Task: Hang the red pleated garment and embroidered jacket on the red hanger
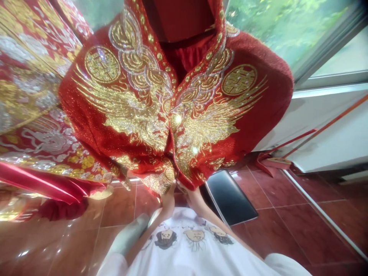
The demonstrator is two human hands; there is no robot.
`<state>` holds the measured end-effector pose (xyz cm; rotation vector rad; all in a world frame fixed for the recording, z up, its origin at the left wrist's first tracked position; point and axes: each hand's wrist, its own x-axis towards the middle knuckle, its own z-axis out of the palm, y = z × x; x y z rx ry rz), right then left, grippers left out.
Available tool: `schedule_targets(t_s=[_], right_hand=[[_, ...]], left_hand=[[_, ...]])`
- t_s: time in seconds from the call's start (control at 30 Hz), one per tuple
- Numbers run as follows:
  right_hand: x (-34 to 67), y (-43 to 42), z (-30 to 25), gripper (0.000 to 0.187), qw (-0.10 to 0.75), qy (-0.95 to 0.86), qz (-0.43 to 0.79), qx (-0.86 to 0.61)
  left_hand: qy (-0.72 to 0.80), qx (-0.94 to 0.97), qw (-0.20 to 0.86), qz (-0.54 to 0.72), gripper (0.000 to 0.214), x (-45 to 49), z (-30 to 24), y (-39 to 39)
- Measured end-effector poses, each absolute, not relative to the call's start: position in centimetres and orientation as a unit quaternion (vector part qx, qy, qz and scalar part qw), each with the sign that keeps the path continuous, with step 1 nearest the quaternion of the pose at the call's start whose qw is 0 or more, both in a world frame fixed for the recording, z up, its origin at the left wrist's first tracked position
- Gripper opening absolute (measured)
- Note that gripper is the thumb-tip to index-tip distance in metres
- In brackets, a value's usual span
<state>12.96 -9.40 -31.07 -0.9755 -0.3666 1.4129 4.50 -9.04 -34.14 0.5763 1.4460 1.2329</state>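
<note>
A red jacket (178,96) with heavy gold and silver embroidery hangs in front of me, its two front panels meeting down the middle. My left hand (167,199) grips the lower hem of the left panel. My right hand (193,197) pinches the lower edge of the right panel close beside it. Both hands are closed on the cloth at the front opening, and the fingers are partly hidden under the hem. My white printed shirt (189,249) fills the bottom of the view.
More red embroidered garments (31,96) hang at the left, with a red satin fold (37,184) below them. A dark flat panel (230,197) lies on the glossy red tile floor (287,222). A window (287,27) and a white wall with a red-handled mop (301,138) stand at the right.
</note>
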Motion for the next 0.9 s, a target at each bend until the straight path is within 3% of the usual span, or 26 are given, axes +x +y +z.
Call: schedule_targets(t_s=[0.33, 0.73, 0.9], right_hand=[[13.06, -9.48, -30.71, 0.033, 0.63, -0.142, 0.639, -0.417], [12.92, -9.31, -30.59, 0.038, 0.611, -0.143, 0.652, -0.427], [12.94, -9.35, -30.37, 0.036, 0.613, -0.13, 0.647, -0.433]], left_hand=[[0.618, 0.247, 0.549, 0.506, 0.037, 4.36, -33.97, -9.17], [0.611, 0.238, 0.53, 0.538, 0.054, 4.56, -34.45, -9.19], [0.609, 0.252, 0.542, 0.521, 0.052, 4.69, -34.24, -9.12]])
